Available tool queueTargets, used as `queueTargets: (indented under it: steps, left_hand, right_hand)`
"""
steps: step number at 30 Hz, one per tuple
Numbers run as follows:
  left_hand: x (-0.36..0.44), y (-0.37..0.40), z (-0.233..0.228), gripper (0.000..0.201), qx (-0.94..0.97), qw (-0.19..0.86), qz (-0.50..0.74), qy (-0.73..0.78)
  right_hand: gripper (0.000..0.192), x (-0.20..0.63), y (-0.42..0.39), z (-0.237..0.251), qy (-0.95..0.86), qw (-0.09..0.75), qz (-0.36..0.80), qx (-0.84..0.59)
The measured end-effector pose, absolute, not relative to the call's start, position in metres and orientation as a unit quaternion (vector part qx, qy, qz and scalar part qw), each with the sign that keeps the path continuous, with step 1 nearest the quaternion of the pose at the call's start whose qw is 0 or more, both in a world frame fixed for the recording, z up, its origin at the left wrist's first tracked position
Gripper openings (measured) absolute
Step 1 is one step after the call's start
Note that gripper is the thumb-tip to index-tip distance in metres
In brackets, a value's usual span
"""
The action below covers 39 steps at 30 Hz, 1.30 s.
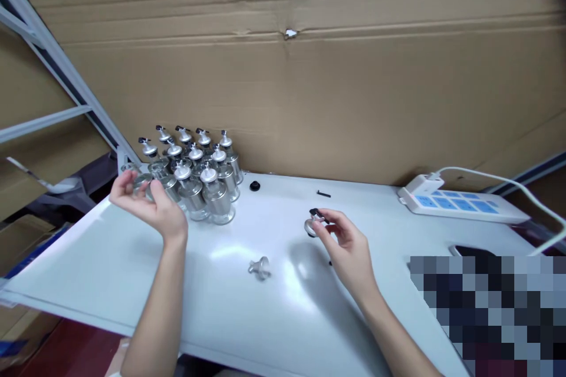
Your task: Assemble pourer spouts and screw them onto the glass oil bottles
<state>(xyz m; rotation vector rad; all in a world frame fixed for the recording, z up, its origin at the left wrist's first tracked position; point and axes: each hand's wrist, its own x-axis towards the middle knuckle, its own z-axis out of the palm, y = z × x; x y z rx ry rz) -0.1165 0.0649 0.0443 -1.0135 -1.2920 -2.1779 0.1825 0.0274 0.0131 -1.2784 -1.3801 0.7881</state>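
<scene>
- Head view: the left hand [148,203] is raised over the left part of the white table [110,271], and its grip is closed around a small clear cup [140,181] with a metal rim; the cup is just beside the group of cups
- The group of clear cups [198,174] stands in rows at the back left of the table, close together; each cup has a silver cap with a small black part on top
- The right hand [349,244] is lower, near the middle of the table; its fingertips [322,225] pinch a small silver cap [312,225] with a black valve tip, held just above the table surface
- One more clear piece [260,268] lies alone on the table between the two hands, well apart from both
- A small black round knob [254,186] lies to the right of the group, and a thin black pin [323,194] lies further right
- A white power strip [460,203] with blue sockets lies at the right back, with a white cable [522,185] coming out of it; no writing on it can be read
- A big brown cardboard sheet [309,70] stands behind the table; I see no print on it
- At the lower right a part is pixelated, so I cannot tell what is there
</scene>
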Motion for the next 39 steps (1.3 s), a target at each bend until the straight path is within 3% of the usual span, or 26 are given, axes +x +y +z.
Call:
queueTargets:
  steps: [3,5,9,17,22,25,29,32,39]
  left_hand:
    - [-0.158,0.078,0.033,0.042,-0.333,0.107,-0.73,-0.587]
    - [-0.175,0.085,0.024,0.036,-0.358,0.035,-0.691,-0.627]
    - [-0.181,0.09,0.012,0.025,-0.401,0.011,-0.637,-0.659]
    - [-0.155,0.065,0.035,0.017,-0.379,0.119,-0.711,-0.58]
    - [-0.105,0.04,0.085,0.016,-0.395,0.292,-0.802,-0.34]
    - [-0.062,0.036,0.096,0.029,-0.438,0.207,-0.837,-0.253]
    - [-0.011,0.04,0.074,0.034,-0.55,-0.096,-0.767,-0.314]
    - [0.013,0.043,0.046,0.038,-0.612,-0.236,-0.676,-0.336]
    - [0.032,0.042,0.015,0.045,-0.688,-0.33,-0.557,-0.328]
  right_hand:
    - [0.024,0.181,0.026,0.013,-0.585,0.526,0.317,-0.53]
    - [0.023,0.181,0.025,0.013,-0.591,0.52,0.32,-0.528]
    - [0.018,0.182,0.025,0.014,-0.604,0.522,0.312,-0.515]
    - [0.01,0.182,0.022,0.018,-0.605,0.569,0.272,-0.486]
    - [0.009,0.183,0.021,0.019,-0.595,0.6,0.249,-0.473]
    - [0.01,0.185,0.022,0.019,-0.591,0.605,0.249,-0.471]
    - [0.013,0.186,0.024,0.018,-0.587,0.603,0.268,-0.469]
    - [0.014,0.187,0.024,0.017,-0.578,0.607,0.284,-0.466]
    - [0.016,0.189,0.023,0.02,-0.544,0.638,0.285,-0.465]
